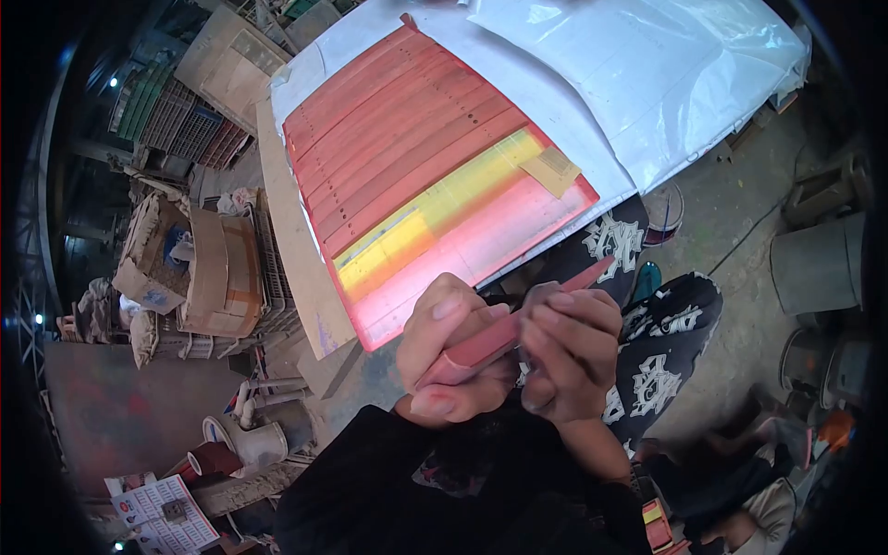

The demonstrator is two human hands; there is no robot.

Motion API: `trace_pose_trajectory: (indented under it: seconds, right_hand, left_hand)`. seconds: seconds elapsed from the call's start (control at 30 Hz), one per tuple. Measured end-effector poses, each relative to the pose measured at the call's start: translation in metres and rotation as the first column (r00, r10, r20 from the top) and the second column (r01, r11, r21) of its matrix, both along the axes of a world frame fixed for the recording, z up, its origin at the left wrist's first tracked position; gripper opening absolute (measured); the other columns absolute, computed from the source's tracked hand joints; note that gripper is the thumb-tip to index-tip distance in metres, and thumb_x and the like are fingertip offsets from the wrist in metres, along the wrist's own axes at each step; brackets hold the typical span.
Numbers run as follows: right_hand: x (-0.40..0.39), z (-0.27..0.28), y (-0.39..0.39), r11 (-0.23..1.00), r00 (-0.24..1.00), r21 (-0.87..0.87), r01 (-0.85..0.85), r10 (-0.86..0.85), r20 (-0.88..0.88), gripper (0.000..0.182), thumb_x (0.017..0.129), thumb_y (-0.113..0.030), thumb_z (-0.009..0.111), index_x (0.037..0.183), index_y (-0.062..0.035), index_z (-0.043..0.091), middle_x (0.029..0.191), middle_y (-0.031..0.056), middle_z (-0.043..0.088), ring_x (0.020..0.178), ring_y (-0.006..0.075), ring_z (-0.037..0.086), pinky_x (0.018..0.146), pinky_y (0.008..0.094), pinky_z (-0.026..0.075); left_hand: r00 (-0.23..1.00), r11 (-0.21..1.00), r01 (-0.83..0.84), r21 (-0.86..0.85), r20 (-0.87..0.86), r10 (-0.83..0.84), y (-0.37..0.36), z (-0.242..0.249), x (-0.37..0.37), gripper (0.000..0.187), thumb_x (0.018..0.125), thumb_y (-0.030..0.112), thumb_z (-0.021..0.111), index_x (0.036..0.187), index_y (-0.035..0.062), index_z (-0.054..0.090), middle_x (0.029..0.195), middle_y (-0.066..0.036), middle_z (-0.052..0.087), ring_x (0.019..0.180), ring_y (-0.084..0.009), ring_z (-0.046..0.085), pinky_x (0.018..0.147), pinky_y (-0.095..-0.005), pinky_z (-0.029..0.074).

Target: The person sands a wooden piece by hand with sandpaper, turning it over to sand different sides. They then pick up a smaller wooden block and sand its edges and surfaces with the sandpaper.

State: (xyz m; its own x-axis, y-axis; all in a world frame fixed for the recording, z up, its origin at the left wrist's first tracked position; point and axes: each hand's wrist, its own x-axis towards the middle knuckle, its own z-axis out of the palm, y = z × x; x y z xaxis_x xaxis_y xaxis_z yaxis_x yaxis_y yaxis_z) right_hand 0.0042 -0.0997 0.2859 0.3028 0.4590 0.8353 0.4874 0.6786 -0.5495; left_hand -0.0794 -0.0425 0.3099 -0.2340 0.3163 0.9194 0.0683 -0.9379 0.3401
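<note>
A narrow red strip (pixel 472 356) is held up slantwise in front of the body. My left hand (pixel 450 347) is closed round its lower left end, with the thumb below it. My right hand (pixel 571 347) grips it nearer its pointed upper right end, the fingers bent and slightly blurred. Beyond the hands, red slats (pixel 398 120) lie side by side in a red tray on the table, beside yellow pieces (pixel 398 250) and a pink area at the near side. A small tan card (pixel 552 171) rests at their right end.
White plastic sheeting (pixel 647 83) covers the table. At left are a cardboard box (pixel 222 268), stacked crates (pixel 199 129) and a printed sheet (pixel 166 513). On the right are grey bins (pixel 819 264). Another person's leg and arm (pixel 740 481) show at lower right.
</note>
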Motion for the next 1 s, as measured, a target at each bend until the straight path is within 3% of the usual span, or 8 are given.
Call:
trace_pose_trajectory:
  seconds: [0.13,0.33,0.47,0.6,0.73,0.87,1.0]
  right_hand:
    - [-0.001,0.026,0.007,0.995,0.992,0.080,-0.064,0.055,0.115,0.035,0.106,-0.035,0.049,0.105,-0.0073,0.070,0.111,0.0087,0.066,0.103,0.0298,0.065,0.087,0.0460,0.050]
    - [-0.004,0.016,0.005,1.000,0.998,0.004,0.003,-0.003,0.060,0.032,0.106,-0.032,0.049,0.105,-0.0072,0.070,0.110,0.0086,0.066,0.102,0.0297,0.064,0.083,0.0426,0.049]
    - [-0.004,0.033,0.009,0.995,0.995,0.089,-0.040,0.031,0.098,0.032,0.106,-0.032,0.050,0.106,-0.0073,0.071,0.111,0.0096,0.066,0.102,0.0288,0.064,0.084,0.0414,0.049]
    - [0.000,0.015,0.005,1.000,0.998,0.003,0.024,-0.024,0.062,0.033,0.106,-0.033,0.051,0.106,-0.0069,0.071,0.111,0.0097,0.066,0.100,0.0283,0.064,0.085,0.0406,0.049]
    - [-0.001,0.030,0.006,0.998,0.995,0.060,-0.008,0.002,0.096,0.033,0.105,-0.033,0.051,0.108,-0.0067,0.070,0.113,0.0092,0.066,0.101,0.0281,0.064,0.084,0.0400,0.048]
    - [0.000,0.034,0.006,0.996,0.992,0.088,-0.034,0.023,0.126,0.032,0.105,-0.032,0.051,0.111,-0.0068,0.069,0.115,0.0087,0.065,0.102,0.0278,0.063,0.082,0.0401,0.049]
    - [-0.001,0.017,0.005,0.996,0.985,0.017,0.090,-0.091,0.143,0.030,0.105,-0.030,0.052,0.111,-0.0065,0.069,0.115,0.0094,0.065,0.103,0.0284,0.063,0.081,0.0409,0.050]
  left_hand:
    - [0.999,0.999,0.026,-0.035,-0.030,-0.027,-0.001,-0.007,-0.007,0.079,0.108,0.056,0.028,0.132,-0.0164,0.049,0.058,-0.010,0.061,0.045,-0.0144,0.042,0.044,-0.0291,0.031]
    - [0.997,0.988,-0.048,-0.147,-0.069,0.039,-0.006,-0.005,-0.009,0.085,0.107,0.060,0.029,0.136,-0.0192,0.044,0.068,-0.010,0.066,0.050,-0.0143,0.050,0.046,-0.0285,0.037]
    - [0.990,0.960,-0.134,-0.247,-0.067,0.121,-0.016,-0.010,-0.007,0.085,0.106,0.060,0.031,0.137,-0.0185,0.044,0.070,-0.011,0.068,0.052,-0.0159,0.055,0.047,-0.0275,0.042]
    - [0.994,0.979,-0.047,-0.197,-0.108,0.026,-0.008,-0.011,-0.014,0.085,0.106,0.059,0.031,0.138,-0.0181,0.044,0.070,-0.011,0.068,0.055,-0.0164,0.057,0.048,-0.0274,0.043]
    - [0.991,0.969,0.038,-0.244,-0.117,-0.068,-0.013,-0.006,-0.011,0.085,0.106,0.060,0.032,0.138,-0.0181,0.044,0.071,-0.011,0.067,0.055,-0.0160,0.055,0.050,-0.0279,0.042]
    - [0.989,0.961,-0.005,-0.277,-0.142,-0.036,-0.011,-0.009,-0.015,0.086,0.106,0.060,0.032,0.139,-0.0180,0.044,0.072,-0.011,0.066,0.056,-0.0156,0.054,0.051,-0.0285,0.041]
    - [0.991,0.959,0.015,-0.283,-0.126,-0.053,-0.014,-0.010,-0.018,0.085,0.106,0.061,0.032,0.139,-0.0164,0.042,0.071,-0.010,0.064,0.055,-0.0148,0.051,0.052,-0.0289,0.040]
